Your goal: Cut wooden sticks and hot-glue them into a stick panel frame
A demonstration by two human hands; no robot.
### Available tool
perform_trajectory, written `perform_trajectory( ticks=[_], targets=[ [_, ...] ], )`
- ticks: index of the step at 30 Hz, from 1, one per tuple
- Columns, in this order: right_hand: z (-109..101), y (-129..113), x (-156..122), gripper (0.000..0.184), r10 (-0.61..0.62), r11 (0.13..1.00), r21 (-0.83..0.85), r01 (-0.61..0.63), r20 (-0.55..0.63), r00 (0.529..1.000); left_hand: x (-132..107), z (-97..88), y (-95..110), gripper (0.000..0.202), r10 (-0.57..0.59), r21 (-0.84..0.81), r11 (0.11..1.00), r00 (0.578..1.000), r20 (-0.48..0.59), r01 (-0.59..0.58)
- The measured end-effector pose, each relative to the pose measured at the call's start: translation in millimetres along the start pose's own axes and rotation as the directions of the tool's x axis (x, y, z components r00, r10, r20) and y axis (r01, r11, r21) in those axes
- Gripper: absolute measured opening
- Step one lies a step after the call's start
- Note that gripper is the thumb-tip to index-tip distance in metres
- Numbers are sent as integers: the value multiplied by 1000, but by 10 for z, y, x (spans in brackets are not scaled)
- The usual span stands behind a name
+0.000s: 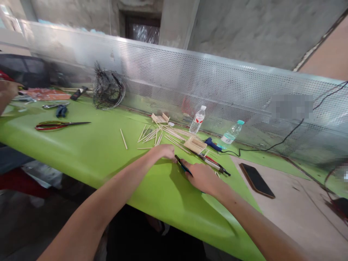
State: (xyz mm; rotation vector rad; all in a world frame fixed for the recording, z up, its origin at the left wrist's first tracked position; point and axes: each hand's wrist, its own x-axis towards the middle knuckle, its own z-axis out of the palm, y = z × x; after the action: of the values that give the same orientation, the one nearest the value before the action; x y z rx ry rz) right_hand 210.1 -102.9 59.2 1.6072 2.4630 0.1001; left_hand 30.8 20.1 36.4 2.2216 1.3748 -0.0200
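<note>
**Left hand (169, 152) and right hand (199, 172) meet at one dark tool (185, 167)**

In the head view, the only one, two bare hands come together over the green desk (95, 145). The right hand's grip is closed around the tool, which has a black end and a blue part; it lies between the two hands, near the middle of the desk, its black end pointing at the left fingers. The left hand's fingers are curled just beside that end; whether its grip holds anything, I cannot tell.

Beyond the hands spread many thin wooden sticks (175, 132), too overlapped to count, and one single stick (123, 139) lies apart to the left. Two small wooden assemblies stand among them: a nearer one (195, 145) and a farther one (161, 119). Two bottles stand behind, one white-capped bottle (198, 120) and one green-capped bottle (232, 135), with one blue glue gun (212, 144) near the second.

On the right, one phone (257, 180) rests on a pale sheet (292, 206). On the left lie one pair of scissors (62, 125), one pair of blue-handled pliers (61, 111) and one tangle of dark wire (108, 90). One blurred hand of another person (7, 95) shows at the left edge.
</note>
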Motion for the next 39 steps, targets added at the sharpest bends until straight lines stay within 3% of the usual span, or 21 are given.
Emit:
perform_trajectory(
  ticks=[17,28,34,39],
  targets=[
    [54,-222,-113,59,128,990,61,-127,-17,992,-55,53,21,33,-23,-32,999,999,-32,22],
    [-11,-383,37,51,144,984,111,-142,-9,989,-106,237,-141,23,46,-120,990,981,-189,-70],
    [-48,-321,228,36,100,990,103,-96,-35,994,-198,272,-159,22,34,-175,981,961,-273,-85],
    [-43,-203,151,40,66,989,136,-61,-37,997,-196,286,-140,25,15,-181,981,960,-279,-68]
  ],
)
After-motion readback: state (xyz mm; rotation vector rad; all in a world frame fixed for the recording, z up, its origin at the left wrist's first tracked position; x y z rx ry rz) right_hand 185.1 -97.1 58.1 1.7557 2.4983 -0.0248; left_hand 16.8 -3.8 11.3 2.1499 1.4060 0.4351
